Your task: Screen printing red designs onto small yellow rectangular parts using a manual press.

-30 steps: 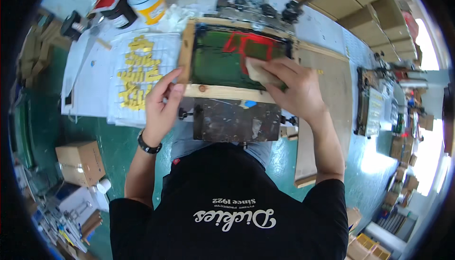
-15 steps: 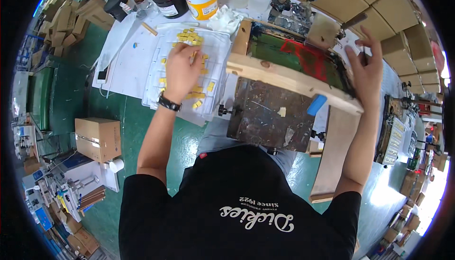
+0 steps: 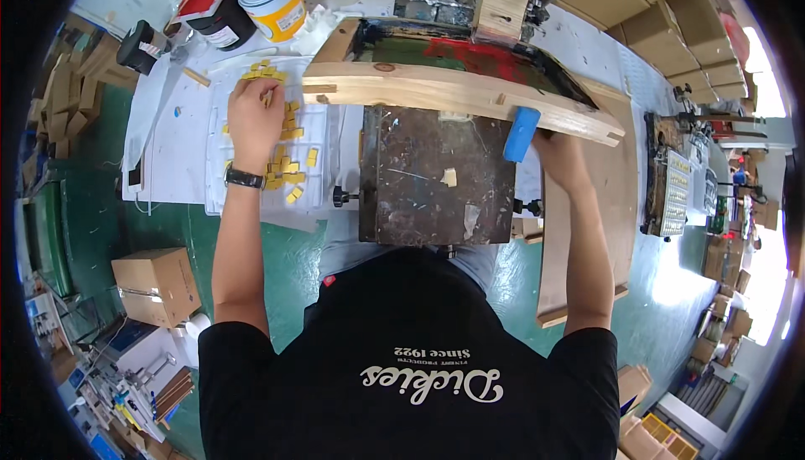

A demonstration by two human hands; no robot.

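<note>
Right hand [image 3: 560,158], fingers lost behind the tilted wooden frame [image 3: 436,89] and blue block [image 3: 521,134]: no telling its grip! Left hand [image 3: 256,120], fingers curled, over yellow pieces [image 3: 285,168] on the white tray [image 3: 316,192], hold unclear. Beyond, a can [image 3: 278,14].

White table [image 3: 168,158] (tray [image 3: 216,148], tin [image 3: 283,15] atop)

Tray [image 3: 314,181] left of base plate [image 3: 407,200] | pieces [image 3: 285,166] on tray | framed screen [image 3: 457,85] behind plate, perhaps partly above it
</note>
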